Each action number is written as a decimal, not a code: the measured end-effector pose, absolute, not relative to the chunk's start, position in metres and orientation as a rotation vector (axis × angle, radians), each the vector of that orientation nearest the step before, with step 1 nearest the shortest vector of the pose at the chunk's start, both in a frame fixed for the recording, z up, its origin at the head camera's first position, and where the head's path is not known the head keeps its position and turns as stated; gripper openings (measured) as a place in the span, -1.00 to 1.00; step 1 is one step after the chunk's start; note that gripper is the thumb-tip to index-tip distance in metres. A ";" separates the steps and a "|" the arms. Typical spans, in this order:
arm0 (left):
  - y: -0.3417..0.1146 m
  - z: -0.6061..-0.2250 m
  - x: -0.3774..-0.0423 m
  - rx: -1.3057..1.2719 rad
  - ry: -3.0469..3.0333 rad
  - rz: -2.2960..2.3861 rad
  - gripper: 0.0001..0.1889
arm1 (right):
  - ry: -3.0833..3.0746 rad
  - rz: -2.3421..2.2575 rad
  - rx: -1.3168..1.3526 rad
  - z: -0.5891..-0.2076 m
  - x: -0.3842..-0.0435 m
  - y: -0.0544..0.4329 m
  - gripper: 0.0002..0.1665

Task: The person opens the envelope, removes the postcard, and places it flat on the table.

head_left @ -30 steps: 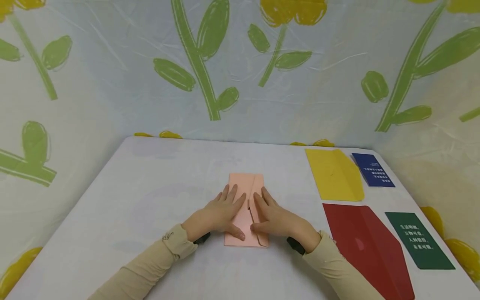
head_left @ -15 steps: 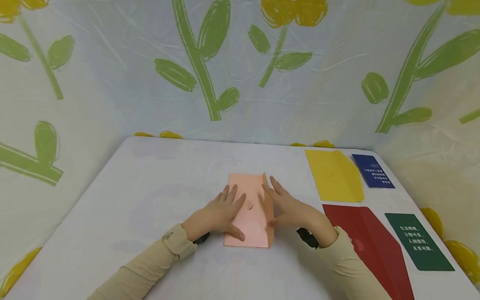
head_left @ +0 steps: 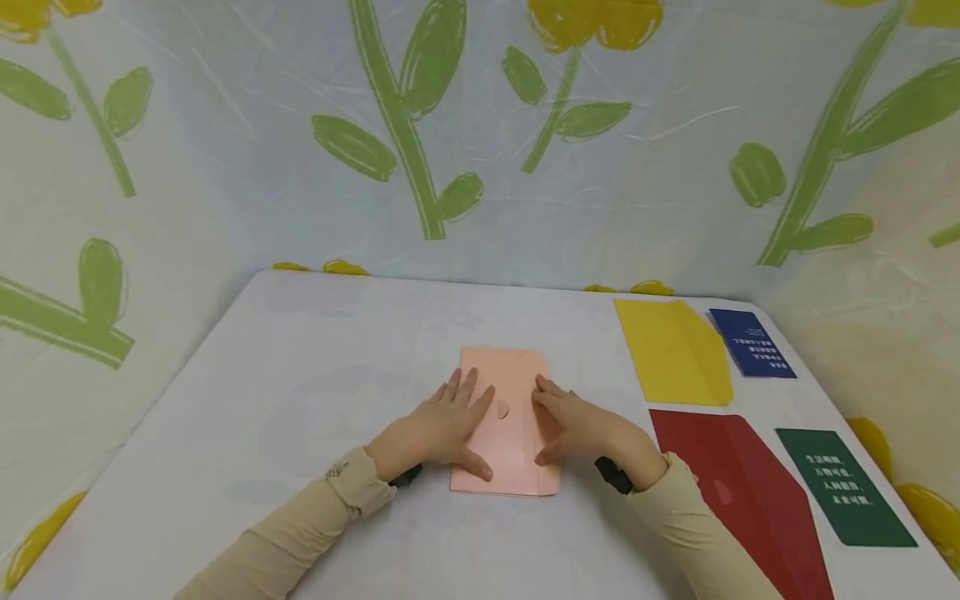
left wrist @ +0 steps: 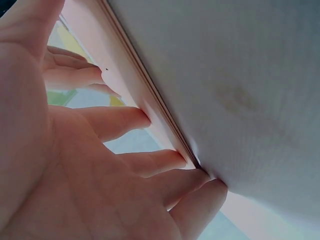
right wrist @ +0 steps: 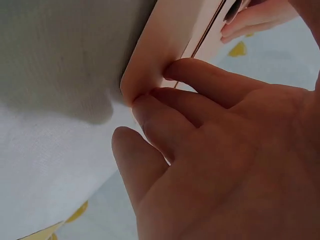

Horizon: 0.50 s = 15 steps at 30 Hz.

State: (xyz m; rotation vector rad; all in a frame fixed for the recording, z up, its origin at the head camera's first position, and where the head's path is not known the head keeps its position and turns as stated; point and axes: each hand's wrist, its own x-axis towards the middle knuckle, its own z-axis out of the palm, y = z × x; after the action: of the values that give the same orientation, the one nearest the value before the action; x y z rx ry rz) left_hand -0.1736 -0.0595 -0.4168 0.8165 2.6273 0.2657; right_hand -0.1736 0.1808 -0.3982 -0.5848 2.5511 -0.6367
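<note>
A pink paper envelope [head_left: 510,454] lies in the middle of the white table, its long side running away from me. Its narrow flap [head_left: 534,367] is spread out flat along the right edge, and a small curved slit [head_left: 502,409] shows in the body. Spread over the envelope's left side, my left hand [head_left: 442,429] holds it down with straight fingers. My right hand [head_left: 581,425] touches the flap, fingers slightly bent, the thumb low on it. In the right wrist view, fingertips [right wrist: 175,70] of that hand rest on the flap's rounded end.
To the right lie a yellow envelope [head_left: 667,354] and, nearer, a red envelope [head_left: 750,492] partly under the right sleeve. Beyond them are a blue card [head_left: 750,342] and a green card [head_left: 843,487] with white lettering. A flower-patterned cloth [head_left: 630,192] rises behind the table [head_left: 360,333].
The flap has swung from folded over the envelope to lying out on the right. My right hand moved right with it, while my left hand stayed in place.
</note>
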 end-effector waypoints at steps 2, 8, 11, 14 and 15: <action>-0.059 -0.416 -0.173 0.815 2.629 0.263 0.24 | 2.548 -0.642 -0.578 -0.397 -0.173 0.181 0.07; -0.059 -0.415 -0.173 0.805 2.623 0.271 0.23 | 2.537 -0.635 -0.570 -0.397 -0.174 0.182 0.08; -0.059 -0.414 -0.172 0.808 2.619 0.276 0.24 | 2.541 -0.626 -0.578 -0.397 -0.174 0.182 0.08; -0.058 -0.412 -0.173 0.817 2.616 0.268 0.24 | 2.544 -0.617 -0.594 -0.397 -0.174 0.182 0.08; -0.058 -0.411 -0.173 0.818 2.616 0.260 0.25 | 2.546 -0.616 -0.601 -0.396 -0.174 0.182 0.08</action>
State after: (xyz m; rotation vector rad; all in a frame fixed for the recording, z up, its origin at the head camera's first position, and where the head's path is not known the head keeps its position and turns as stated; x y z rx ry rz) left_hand -0.1735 -0.0580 -0.4111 0.8180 2.6164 0.2602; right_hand -0.1738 0.1822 -0.3963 -0.6013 2.5461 -0.6156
